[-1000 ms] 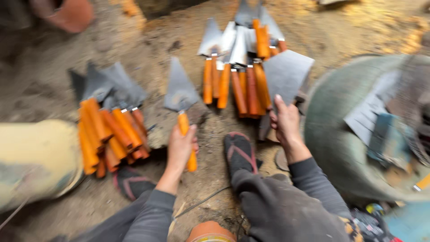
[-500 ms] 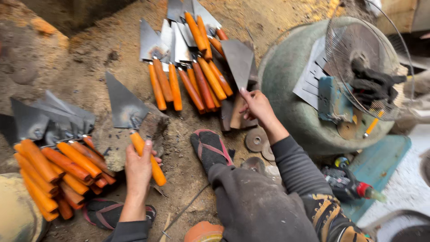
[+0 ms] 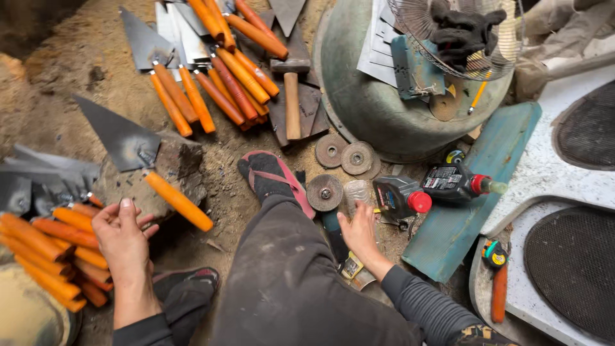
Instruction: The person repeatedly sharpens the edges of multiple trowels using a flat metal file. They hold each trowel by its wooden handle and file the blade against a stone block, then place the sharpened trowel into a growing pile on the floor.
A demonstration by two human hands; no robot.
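My left hand (image 3: 122, 234) is open, fingers apart, just left of the orange handle of a steel trowel (image 3: 176, 200). The trowel lies on a rough stone (image 3: 182, 163) with its triangular blade pointing up-left. My right hand (image 3: 359, 230) reaches down beside my knee with fingers stretched out. It rests on a dark tool (image 3: 334, 236) that my leg partly hides, close to a grinding disc (image 3: 325, 192). My foot in a pink-strapped sandal (image 3: 272, 176) sits between the stone and the disc.
A pile of orange-handled trowels (image 3: 45, 240) lies at the left, another pile (image 3: 211, 83) at the top, with a hammer (image 3: 291, 96) beside it. Two more discs (image 3: 343, 154), two dark bottles (image 3: 410, 195), a green drum (image 3: 378, 102), a teal board (image 3: 474, 192) and a tape measure (image 3: 493, 253) crowd the right.
My left hand let go of the trowel, which now lies on the stone. My right hand came back from the far trowel pile down to the tool by my knee. The view shifted right.
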